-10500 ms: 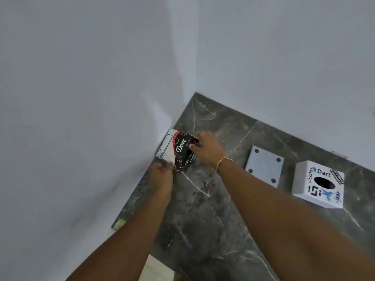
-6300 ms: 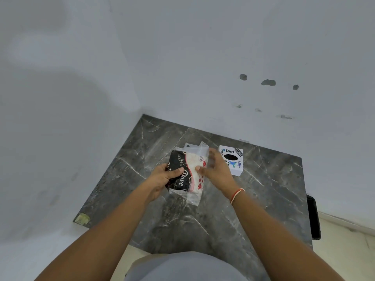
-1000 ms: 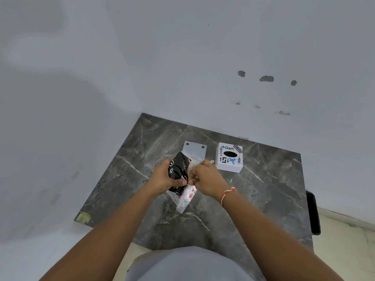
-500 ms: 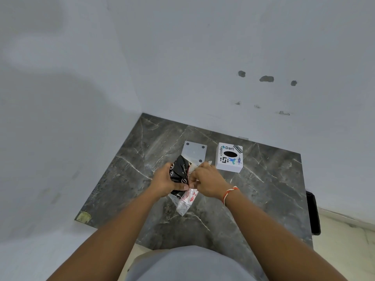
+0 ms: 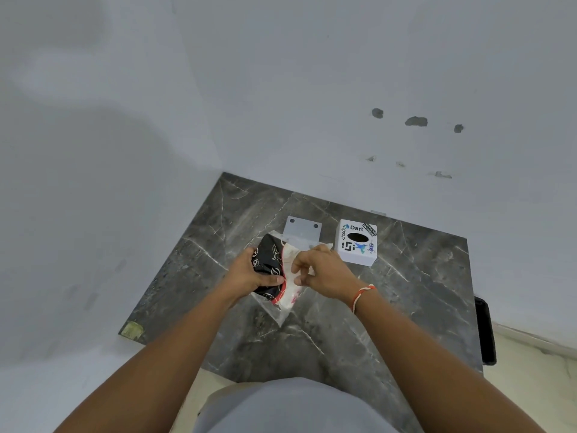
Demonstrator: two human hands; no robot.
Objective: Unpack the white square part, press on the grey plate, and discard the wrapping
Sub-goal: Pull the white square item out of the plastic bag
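Gripping one wrapping (image 5: 274,270), two hands (image 5: 246,276) (image 5: 324,273)

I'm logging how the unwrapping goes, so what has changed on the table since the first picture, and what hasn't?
The black packet has left the table's back left corner and is now held above the middle of the table, the left hand gripping it while the right hand pulls at its clear wrapping. The grey plate and white stickered box lie where they were.
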